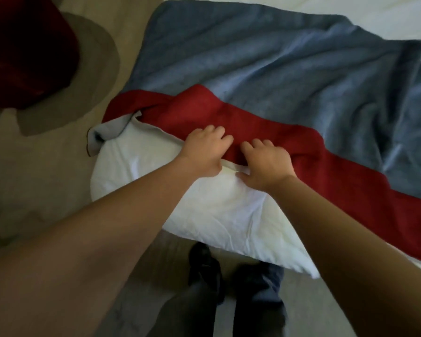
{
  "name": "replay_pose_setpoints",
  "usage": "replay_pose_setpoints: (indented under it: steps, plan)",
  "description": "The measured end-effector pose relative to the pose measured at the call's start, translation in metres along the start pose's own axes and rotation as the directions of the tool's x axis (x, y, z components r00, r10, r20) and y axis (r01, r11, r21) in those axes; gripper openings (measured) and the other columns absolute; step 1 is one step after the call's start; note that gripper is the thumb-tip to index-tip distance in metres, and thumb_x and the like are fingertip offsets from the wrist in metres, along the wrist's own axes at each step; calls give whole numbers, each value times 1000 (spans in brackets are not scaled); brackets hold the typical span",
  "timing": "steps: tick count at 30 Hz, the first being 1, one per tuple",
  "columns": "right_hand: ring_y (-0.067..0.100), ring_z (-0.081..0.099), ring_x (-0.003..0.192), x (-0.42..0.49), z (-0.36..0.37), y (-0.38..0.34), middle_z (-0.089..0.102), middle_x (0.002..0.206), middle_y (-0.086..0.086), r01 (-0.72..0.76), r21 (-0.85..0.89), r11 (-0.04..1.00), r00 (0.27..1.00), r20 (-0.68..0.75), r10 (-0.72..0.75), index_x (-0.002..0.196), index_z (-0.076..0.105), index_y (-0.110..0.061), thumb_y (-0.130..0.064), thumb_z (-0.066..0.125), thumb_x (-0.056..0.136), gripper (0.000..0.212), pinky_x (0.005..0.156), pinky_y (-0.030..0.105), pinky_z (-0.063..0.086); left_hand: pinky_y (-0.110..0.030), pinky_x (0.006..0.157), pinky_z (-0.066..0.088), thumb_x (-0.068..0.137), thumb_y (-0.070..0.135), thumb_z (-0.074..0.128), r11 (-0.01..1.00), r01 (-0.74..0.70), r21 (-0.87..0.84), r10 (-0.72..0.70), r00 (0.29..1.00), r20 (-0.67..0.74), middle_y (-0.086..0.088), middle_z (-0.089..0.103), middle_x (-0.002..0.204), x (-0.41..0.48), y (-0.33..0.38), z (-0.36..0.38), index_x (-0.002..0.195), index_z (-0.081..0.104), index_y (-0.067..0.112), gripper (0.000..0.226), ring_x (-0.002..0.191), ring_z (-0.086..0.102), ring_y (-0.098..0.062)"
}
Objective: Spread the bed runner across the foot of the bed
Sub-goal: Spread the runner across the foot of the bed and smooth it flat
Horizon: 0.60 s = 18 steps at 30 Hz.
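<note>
A red bed runner (301,166) lies as a band across the foot of a white-sheeted bed (219,215), running from the left corner toward the lower right. Its left end (131,105) is bunched and folded at the bed corner. Behind it a blue-grey blanket (265,62) lies rumpled over the bed. My left hand (204,149) and my right hand (267,161) sit side by side at the runner's near edge, fingers curled into the red cloth and thumbs under its edge, gripping it.
Beige carpet (46,178) lies left of the bed. A dark red seat or cushion on a grey base (29,49) stands at the upper left. My legs and dark shoes (204,268) are below the bed corner.
</note>
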State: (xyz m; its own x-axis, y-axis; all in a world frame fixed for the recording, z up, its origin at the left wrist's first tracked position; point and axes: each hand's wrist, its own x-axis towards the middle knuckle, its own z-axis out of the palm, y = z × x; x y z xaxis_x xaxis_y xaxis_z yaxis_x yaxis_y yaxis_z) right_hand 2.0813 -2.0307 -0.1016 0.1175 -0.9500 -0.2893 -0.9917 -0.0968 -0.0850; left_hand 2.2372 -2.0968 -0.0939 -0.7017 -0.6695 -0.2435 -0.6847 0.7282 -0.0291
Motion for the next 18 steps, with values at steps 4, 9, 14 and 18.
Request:
replay_pose_setpoints:
  steps: [4,9,14,18]
  plan:
    - [30,60,86,-11,6,2,62,97,7,-30,-30,999,1000,1,30,103,54,-15,-24,55,84,21,59,32,35,-31,59,29,68,18,62,1000,-27,8,27,1000,15,-2,56,94,-6,11,5,96,50,18,31,86,55,-25]
    - [28,62,83,-39,15,4,64,94,6,-33,-11,999,997,71,34,101,54,-15,-18,56,81,19,59,29,35,-32,59,30,72,8,54,996,53,-74,-51,998,25,-5,60,93,-34,47,14,92,54,15,21,84,57,-29]
    - [26,64,81,-85,20,25,66,91,2,31,-30,999,989,148,-26,100,55,-18,-22,55,78,22,57,29,38,-31,58,30,74,16,56,984,49,-172,-35,996,86,-4,60,92,-60,99,19,90,53,16,17,83,58,-27]
    - [25,63,86,-119,31,44,64,95,3,65,-35,997,985,164,-58,104,52,-18,-24,56,78,27,59,29,37,-31,60,30,74,18,57,983,53,-177,-32,992,122,-3,61,95,-68,135,18,93,54,16,19,86,59,-26]
